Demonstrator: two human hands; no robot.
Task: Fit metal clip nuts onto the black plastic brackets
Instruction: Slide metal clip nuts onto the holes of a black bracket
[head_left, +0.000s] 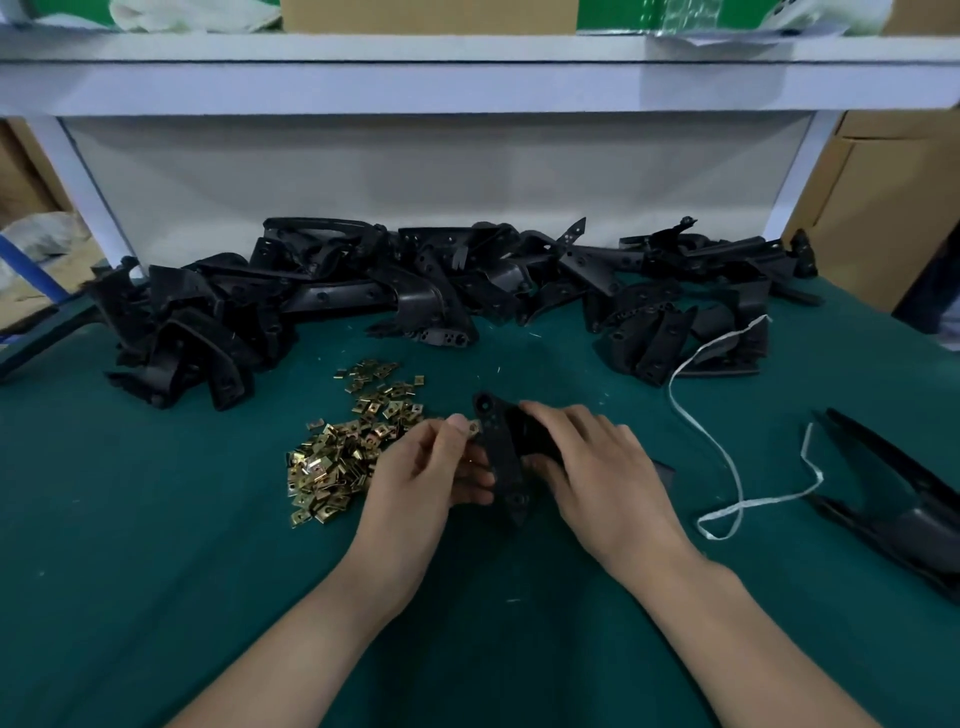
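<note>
Forearms: both are being reached in from the near edge over the green table (156, 597), converging toward its middle.
Left hand (431, 467): is being held curled, palm turned rightward; a clip nut (474, 427) is being pinched between thumb and forefinger.
Right hand (597, 467): is being held back-up, fingers curled over the right side of the bracket (501, 457), which is being gripped.
Bracket: is being held between the two hands, its long strip running near to far, with a hole showing at each end.
Clip nut: is being pressed against the bracket's left edge, toward its far end; whether it is seated cannot be told.
Nuts (343, 457): a loose brass-coloured pile is being shown just left of the left hand.
String (727, 467): is being seen looped on the cloth, right of the right hand.
Forked part (893, 509): black, is being seen at the right edge.
Heap (415, 291): black brackets are being stored along the table's back, well beyond the hands.
Shelf (467, 78): white, is being seen above the heap.
</note>
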